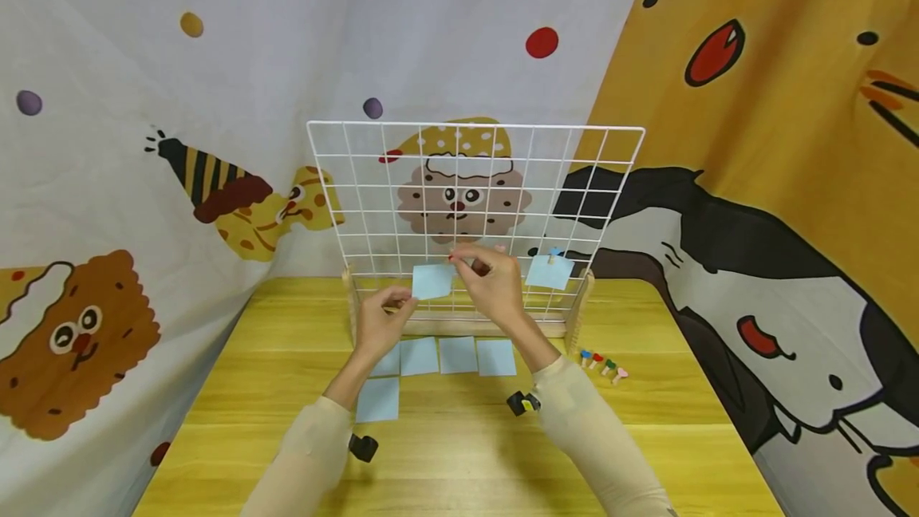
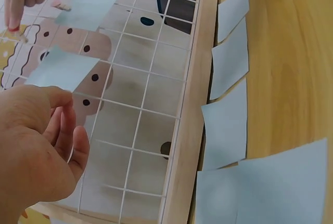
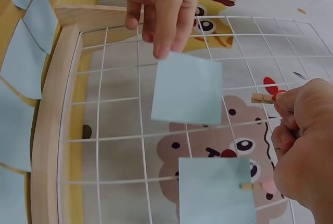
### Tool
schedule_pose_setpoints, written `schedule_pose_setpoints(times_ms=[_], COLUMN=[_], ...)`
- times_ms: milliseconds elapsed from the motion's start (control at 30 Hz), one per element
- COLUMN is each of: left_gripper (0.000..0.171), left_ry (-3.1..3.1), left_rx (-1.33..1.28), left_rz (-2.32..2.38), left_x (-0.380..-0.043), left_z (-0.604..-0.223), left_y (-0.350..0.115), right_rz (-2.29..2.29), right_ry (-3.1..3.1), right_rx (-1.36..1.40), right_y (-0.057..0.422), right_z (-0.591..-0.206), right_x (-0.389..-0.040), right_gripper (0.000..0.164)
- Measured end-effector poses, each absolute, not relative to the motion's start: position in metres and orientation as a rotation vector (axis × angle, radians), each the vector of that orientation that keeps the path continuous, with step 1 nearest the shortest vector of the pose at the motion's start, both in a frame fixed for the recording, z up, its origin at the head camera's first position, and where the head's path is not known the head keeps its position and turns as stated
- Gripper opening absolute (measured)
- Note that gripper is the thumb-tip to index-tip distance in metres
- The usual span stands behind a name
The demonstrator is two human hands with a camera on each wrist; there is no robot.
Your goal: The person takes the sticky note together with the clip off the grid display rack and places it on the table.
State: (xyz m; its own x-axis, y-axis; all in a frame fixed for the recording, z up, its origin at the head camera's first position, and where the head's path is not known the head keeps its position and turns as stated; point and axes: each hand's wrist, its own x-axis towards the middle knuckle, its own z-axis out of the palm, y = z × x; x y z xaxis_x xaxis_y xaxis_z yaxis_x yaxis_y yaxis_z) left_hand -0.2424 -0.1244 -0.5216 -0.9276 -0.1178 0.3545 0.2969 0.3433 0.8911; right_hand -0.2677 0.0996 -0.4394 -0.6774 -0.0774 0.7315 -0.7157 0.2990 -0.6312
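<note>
My left hand (image 1: 384, 321) pinches a pale blue square paper (image 1: 432, 282) by its lower left corner, in front of a white wire grid (image 1: 474, 188). Between thumb and fingertips, my right hand (image 1: 494, 282) holds a small wooden clothespin (image 3: 263, 98) with a red top, a short way from that paper and apart from it. A second blue paper (image 3: 216, 190) hangs on the grid under a pink-topped clothespin (image 3: 252, 186); in the head view my right hand mostly hides it. Farther right hangs another blue paper (image 1: 550, 273) with a blue-topped clothespin (image 1: 554, 254).
The grid stands in a wooden base (image 1: 574, 313) on a wood-grain table (image 1: 459, 461). Several blue papers (image 1: 458, 354) lie before the base, one (image 1: 377, 400) nearer me. Several coloured clothespins (image 1: 609, 367) lie at the right. A printed cloth (image 1: 273, 46) hangs behind.
</note>
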Motion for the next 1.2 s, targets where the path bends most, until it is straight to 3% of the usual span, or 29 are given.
schedule_pose_setpoints(times_ms=[700, 1200], left_gripper=[0.01, 0.008], left_ry=[-2.359, -2.448], left_rx=[-0.1, -0.041], left_rz=[-1.59, -1.667], left_x=[-0.192, -0.156], left_z=[-0.542, -0.573], left_y=[-0.161, -0.17], right_rz=[1.397, 1.431], right_ry=[-2.112, -2.164], right_rx=[0.603, 0.315], right_y=[0.176, 0.241], right_z=[-0.477, -0.532], right_x=[-0.228, -0.191], right_gripper=[0.01, 0.018])
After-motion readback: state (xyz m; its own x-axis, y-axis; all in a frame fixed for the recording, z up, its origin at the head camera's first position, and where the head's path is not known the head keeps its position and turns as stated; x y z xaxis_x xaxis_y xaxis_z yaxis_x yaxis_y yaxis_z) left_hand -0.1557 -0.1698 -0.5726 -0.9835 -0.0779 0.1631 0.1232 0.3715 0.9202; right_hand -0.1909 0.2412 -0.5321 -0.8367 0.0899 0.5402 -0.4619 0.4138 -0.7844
